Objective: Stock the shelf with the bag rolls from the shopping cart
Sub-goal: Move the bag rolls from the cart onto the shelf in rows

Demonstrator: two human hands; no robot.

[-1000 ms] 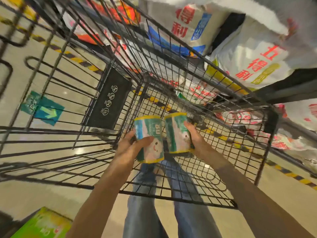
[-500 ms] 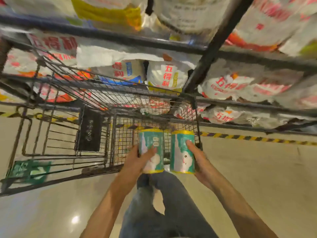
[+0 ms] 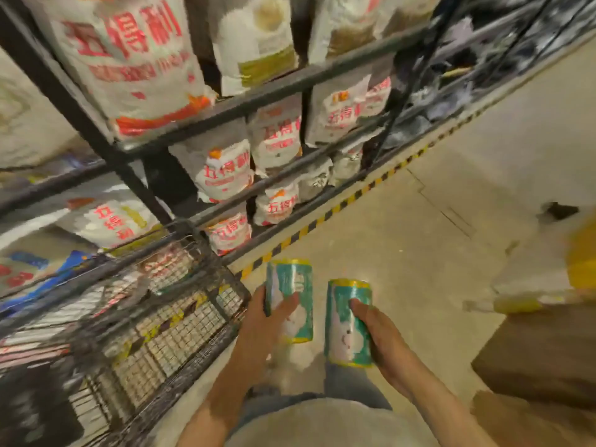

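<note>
Both rolls lifted clear of the shopping cart [image 3: 135,317], now left of the hands. Left hand [image 3: 258,333] grips one bag roll [image 3: 292,298]; right hand [image 3: 383,340] grips the other roll [image 3: 348,324]. Shelf [image 3: 258,98] ahead, seemingly full of sacks; nothing stocked yet.

We see the left hand [image 3: 258,330] gripping one green bag roll [image 3: 295,298] and the right hand [image 3: 383,340] gripping another bag roll [image 3: 346,324], both upright above the floor [image 3: 419,221], beside the shopping cart [image 3: 154,317] and the shelf [image 3: 258,95] of white sacks [image 3: 225,169].
</note>
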